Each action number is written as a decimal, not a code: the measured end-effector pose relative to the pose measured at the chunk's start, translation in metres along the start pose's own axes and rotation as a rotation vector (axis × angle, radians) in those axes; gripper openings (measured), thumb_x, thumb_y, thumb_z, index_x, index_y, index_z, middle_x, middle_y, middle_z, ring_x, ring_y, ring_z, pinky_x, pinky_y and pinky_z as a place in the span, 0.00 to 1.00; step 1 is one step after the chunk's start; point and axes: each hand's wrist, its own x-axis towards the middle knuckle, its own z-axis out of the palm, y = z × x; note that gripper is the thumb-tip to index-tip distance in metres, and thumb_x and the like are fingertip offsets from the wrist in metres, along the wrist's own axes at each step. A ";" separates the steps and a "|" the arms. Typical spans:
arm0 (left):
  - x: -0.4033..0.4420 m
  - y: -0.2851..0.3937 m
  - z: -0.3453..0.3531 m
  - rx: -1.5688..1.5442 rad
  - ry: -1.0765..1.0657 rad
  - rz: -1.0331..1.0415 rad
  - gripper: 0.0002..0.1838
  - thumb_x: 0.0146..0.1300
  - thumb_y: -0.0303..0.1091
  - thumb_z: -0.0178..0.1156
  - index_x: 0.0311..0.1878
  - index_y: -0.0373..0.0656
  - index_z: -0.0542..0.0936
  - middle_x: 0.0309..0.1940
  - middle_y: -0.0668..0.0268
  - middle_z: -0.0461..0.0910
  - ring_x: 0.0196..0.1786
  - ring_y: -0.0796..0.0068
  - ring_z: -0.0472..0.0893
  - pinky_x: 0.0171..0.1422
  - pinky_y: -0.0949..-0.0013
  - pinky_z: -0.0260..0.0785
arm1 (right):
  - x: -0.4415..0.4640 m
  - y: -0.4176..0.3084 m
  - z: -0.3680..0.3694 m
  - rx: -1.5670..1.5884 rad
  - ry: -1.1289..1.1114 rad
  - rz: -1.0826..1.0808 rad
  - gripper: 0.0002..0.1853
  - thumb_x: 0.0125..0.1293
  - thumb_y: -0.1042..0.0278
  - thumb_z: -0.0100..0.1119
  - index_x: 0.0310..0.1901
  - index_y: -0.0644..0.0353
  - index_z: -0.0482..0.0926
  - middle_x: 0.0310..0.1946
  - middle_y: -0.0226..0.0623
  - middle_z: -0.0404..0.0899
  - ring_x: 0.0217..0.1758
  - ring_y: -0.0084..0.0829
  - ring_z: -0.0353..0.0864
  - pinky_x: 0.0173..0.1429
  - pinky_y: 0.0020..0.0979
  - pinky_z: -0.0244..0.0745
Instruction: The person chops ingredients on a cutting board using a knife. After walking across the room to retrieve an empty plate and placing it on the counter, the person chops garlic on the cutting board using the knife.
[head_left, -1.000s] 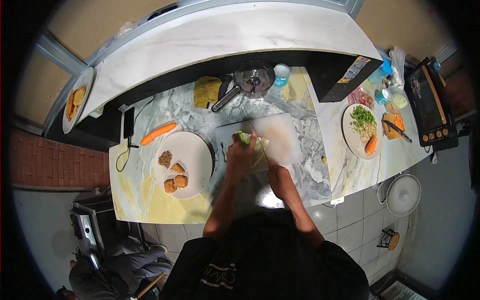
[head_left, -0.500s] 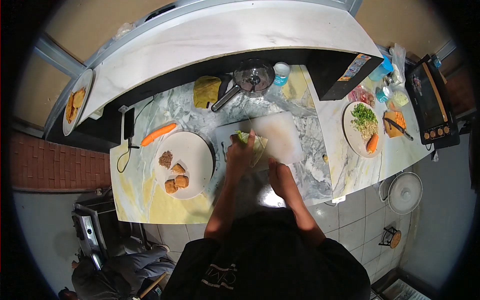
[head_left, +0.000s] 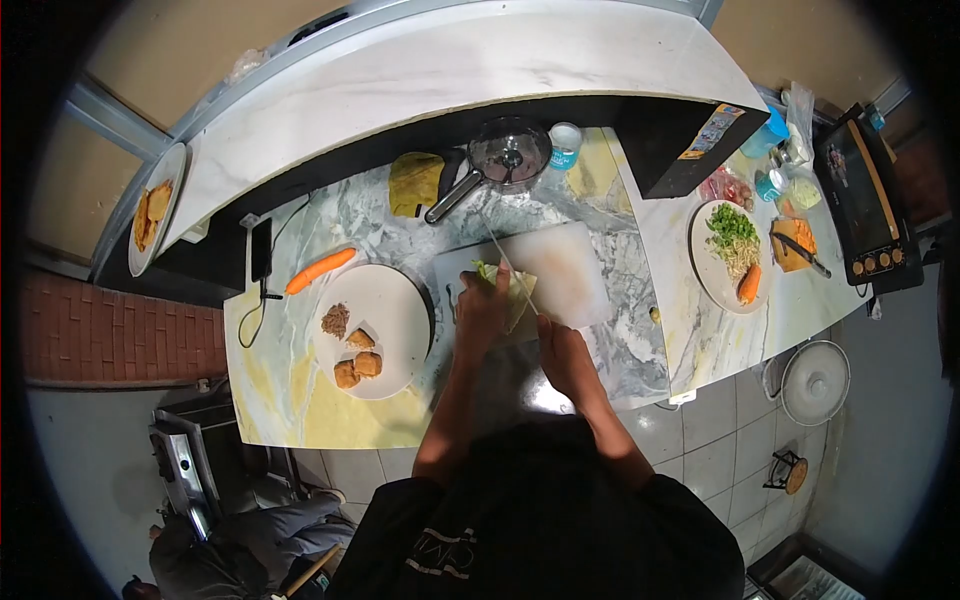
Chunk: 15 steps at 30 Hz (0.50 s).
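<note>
Leafy vegetable: pale green leaf sat on the left half of the white board, partly under the left hand. Its long axis seemed to run away from the body, leaning left, but fingers hid too much to be sure.
Knife: blade lay diagonally across the leaf, tip pointing away and a bit left.
Left fingers: closed down on the leaf, one stretched along the blade.
Right hand: wrapped round the handle.
Slicing tip: imo, curled fingertips, flat leaf and smooth, light strokes suited it best.
</note>
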 end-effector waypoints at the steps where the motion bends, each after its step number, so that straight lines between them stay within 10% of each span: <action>1: 0.002 -0.008 0.004 0.097 -0.017 0.096 0.31 0.69 0.57 0.46 0.49 0.30 0.64 0.35 0.32 0.74 0.42 0.31 0.77 0.47 0.43 0.70 | 0.000 -0.003 -0.002 -0.005 -0.020 0.019 0.21 0.75 0.60 0.38 0.44 0.72 0.75 0.37 0.66 0.76 0.49 0.64 0.72 0.48 0.51 0.67; 3: 0.004 -0.010 0.007 0.193 -0.035 0.193 0.28 0.71 0.55 0.45 0.50 0.32 0.66 0.36 0.32 0.73 0.42 0.31 0.77 0.47 0.42 0.70 | 0.000 -0.003 -0.003 -0.011 -0.038 0.039 0.20 0.75 0.60 0.38 0.45 0.71 0.75 0.37 0.66 0.76 0.50 0.64 0.71 0.49 0.51 0.67; 6: 0.003 0.001 0.006 -0.015 0.006 -0.248 0.24 0.72 0.52 0.43 0.50 0.35 0.67 0.36 0.34 0.71 0.39 0.31 0.77 0.46 0.42 0.70 | 0.000 0.001 -0.001 0.006 -0.004 -0.008 0.20 0.75 0.61 0.38 0.45 0.71 0.74 0.38 0.66 0.76 0.50 0.64 0.71 0.49 0.51 0.67; 15: 0.001 -0.025 0.009 0.411 0.077 0.477 0.19 0.72 0.41 0.46 0.65 0.60 0.66 0.37 0.40 0.70 0.31 0.39 0.79 0.34 0.46 0.73 | 0.004 0.008 0.006 -0.001 0.031 0.023 0.24 0.75 0.57 0.39 0.36 0.74 0.78 0.36 0.66 0.76 0.47 0.64 0.73 0.51 0.54 0.66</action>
